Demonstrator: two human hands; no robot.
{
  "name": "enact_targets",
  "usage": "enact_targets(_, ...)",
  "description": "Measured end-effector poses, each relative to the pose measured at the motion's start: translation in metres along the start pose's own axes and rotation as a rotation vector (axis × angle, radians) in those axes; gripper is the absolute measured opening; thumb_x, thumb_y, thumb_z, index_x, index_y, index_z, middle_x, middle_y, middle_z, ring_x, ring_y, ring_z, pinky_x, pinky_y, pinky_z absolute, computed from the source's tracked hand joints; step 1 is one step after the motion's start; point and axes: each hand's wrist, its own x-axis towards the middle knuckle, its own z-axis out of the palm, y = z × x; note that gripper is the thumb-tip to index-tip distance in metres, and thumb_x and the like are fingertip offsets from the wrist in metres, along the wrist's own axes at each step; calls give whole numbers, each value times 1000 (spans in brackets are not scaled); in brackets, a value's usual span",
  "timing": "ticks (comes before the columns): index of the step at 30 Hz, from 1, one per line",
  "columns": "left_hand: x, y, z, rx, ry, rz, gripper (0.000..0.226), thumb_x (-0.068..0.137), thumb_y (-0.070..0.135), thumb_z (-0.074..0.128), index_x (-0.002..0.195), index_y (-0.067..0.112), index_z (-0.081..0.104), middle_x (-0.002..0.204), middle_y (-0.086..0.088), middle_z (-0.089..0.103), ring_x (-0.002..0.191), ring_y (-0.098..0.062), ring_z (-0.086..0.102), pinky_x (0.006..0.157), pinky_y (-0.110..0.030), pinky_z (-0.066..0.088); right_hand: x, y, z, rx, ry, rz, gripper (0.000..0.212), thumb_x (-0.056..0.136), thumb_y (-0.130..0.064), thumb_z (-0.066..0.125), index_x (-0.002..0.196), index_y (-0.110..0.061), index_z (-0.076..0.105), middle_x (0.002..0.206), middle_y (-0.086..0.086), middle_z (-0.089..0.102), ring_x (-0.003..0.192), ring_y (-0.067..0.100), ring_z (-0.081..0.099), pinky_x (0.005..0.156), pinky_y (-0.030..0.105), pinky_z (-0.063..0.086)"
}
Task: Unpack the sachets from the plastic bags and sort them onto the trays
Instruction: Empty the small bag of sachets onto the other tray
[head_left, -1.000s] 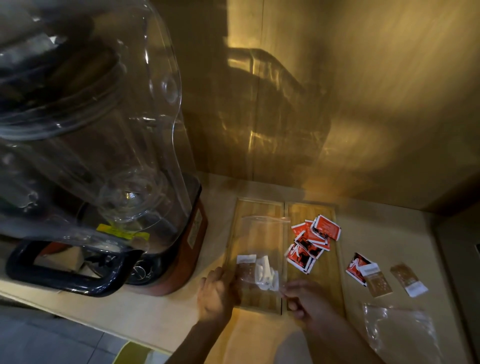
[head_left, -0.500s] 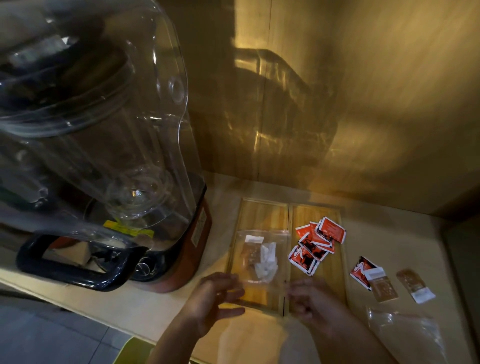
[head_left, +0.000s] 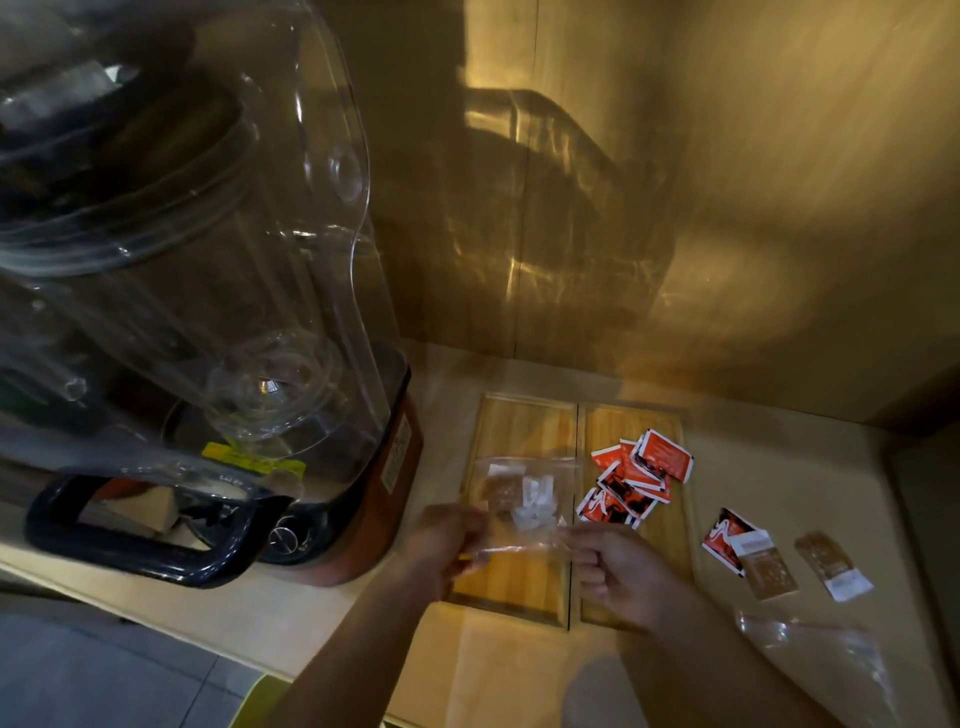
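Observation:
A clear plastic bag (head_left: 524, 499) with a brown sachet and white sachets inside hangs over the left wooden tray (head_left: 524, 426). My left hand (head_left: 447, 545) pinches its lower left edge and my right hand (head_left: 618, 571) pinches its lower right corner. The right wooden tray (head_left: 670, 540) carries several red sachets (head_left: 634, 478). On the counter to the right lie a red sachet (head_left: 722, 535) and two brown sachets (head_left: 769, 569) (head_left: 831, 566). An empty clear bag (head_left: 815, 654) lies at the front right.
A large blender with a clear cover (head_left: 182, 260), red base (head_left: 400, 467) and dark handle (head_left: 130, 540) stands close on the left. A wooden wall (head_left: 675, 208) backs the counter, with a dark edge (head_left: 924, 493) at the right.
The bag lay on the left tray half a second ago with both hands off it; now both hands grip its near edge again and hold it up.

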Motion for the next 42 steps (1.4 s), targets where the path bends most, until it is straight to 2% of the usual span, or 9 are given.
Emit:
enact_targets(5,-14,25,-13,57,-2,222,15,86,1,51,80,8,64,65,-10,61,58,-20,56,57,-30,46,-9,-25,5,-7,-62,-118,18,83,-2,57,67,-10,58,44,-4,37,33,6,32,31,15,21)
enact_targets(12,-9,-21,-21,26,-218,-100,14,84,7,56,70,7,59,58,-9,53,45,-16,49,39,-18,38,-5,13,-2,-150,29,163,27,84,-19,59,58,-17,53,37,-7,38,30,6,28,35,13,18)
enact_targets(18,19,-28,-9,-82,-81,-124,26,84,33,62,79,9,70,59,-7,65,49,-19,54,49,-26,42,6,15,-1,-276,112,129,41,78,-49,63,58,-16,48,42,-4,40,33,8,29,35,19,20)
enact_targets(21,28,-20,2,-33,10,-64,21,83,28,66,80,8,70,57,-1,69,48,-12,63,51,-27,51,12,7,7,-336,168,108,30,79,-39,66,66,-15,54,45,-6,33,33,6,22,33,17,16)
enact_targets(25,34,-5,9,-64,33,-39,14,85,7,60,76,0,66,49,-6,66,37,-11,60,37,-22,50,15,-10,15,-303,131,-12,13,85,-8,57,76,-8,65,55,0,45,41,9,30,36,19,21)
enact_targets(30,21,26,3,-142,-17,44,17,88,1,53,77,2,66,51,-5,69,43,-12,64,41,-20,54,7,-41,17,-241,87,-132,15,82,-10,57,90,-7,69,45,-7,51,37,6,42,38,20,31)
enact_targets(34,3,26,-4,-195,-168,-11,21,89,-2,44,77,3,62,62,-8,57,56,-16,50,50,-27,43,1,-35,9,-204,60,-156,11,80,-9,59,79,-9,69,38,-6,47,30,6,34,34,15,26)
enact_targets(37,-3,2,-6,-176,-193,-176,24,89,0,43,68,6,52,63,-6,44,52,-12,38,42,-19,34,-1,-11,2,-186,78,-53,21,81,-9,57,61,-11,62,36,-5,40,28,7,27,35,13,20)
enact_targets(42,-18,-40,-12,-83,-199,-281,23,87,2,46,67,12,54,47,-3,55,40,-11,44,38,-15,35,-15,18,-2,-265,63,-20,27,84,-7,58,58,-11,50,35,-2,36,25,7,26,32,13,17)
